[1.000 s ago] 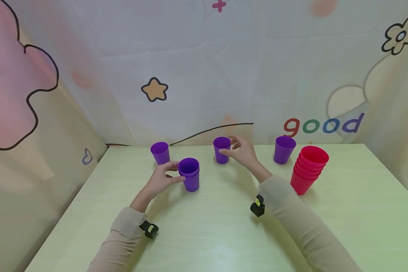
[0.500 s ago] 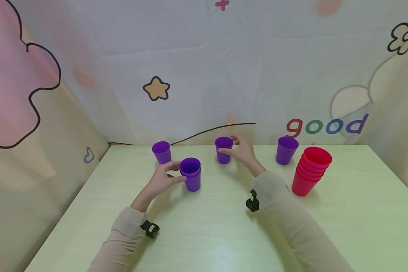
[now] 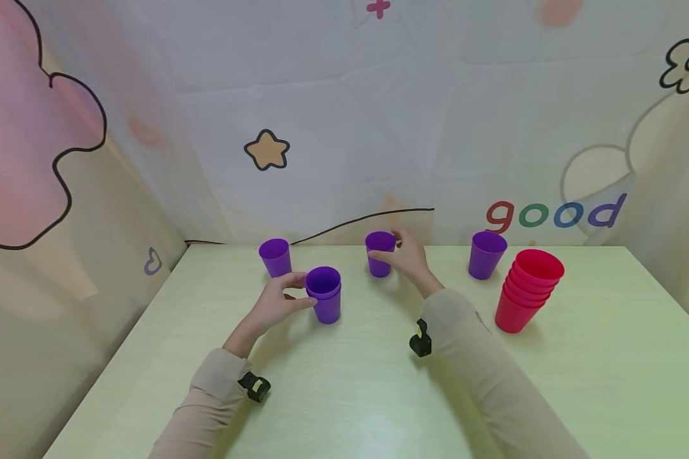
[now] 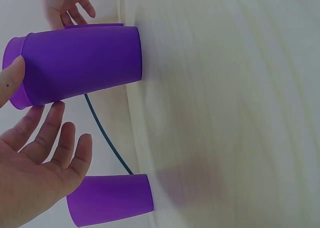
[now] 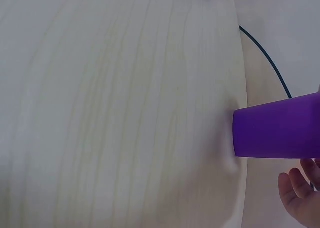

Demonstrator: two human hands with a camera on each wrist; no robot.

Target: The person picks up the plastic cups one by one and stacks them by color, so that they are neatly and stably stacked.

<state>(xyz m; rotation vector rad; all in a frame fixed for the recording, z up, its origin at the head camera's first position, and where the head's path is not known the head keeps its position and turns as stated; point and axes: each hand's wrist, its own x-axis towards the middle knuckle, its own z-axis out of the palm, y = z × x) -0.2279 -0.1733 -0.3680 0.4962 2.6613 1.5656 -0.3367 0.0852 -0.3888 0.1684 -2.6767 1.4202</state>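
Your left forearm (image 3: pixel 185 428) slanted forward and inward, its sleeve (image 3: pixel 218 373) ending short of the bare wrist (image 3: pixel 242 338); your left hand (image 3: pixel 273 305) gripped with bent, spaced fingers (image 4: pixel 50 128) opposite the thumb (image 4: pixel 11 80). Your right forearm (image 3: pixel 502 379), also sleeved, angled inward from the right, and your right hand (image 3: pixel 407 256) sat farther forward than the left, its thumb and fingers in a grip.

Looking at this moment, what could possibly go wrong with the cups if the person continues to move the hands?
The left hand pinches the nested purple cups near their rims; if lifted, the lower one might slip off.

That hand partly covers the far-left purple cup in the head view, so a backward move might knock it.

The right sleeve lies near the red cup stack; swinging outward could topple it.
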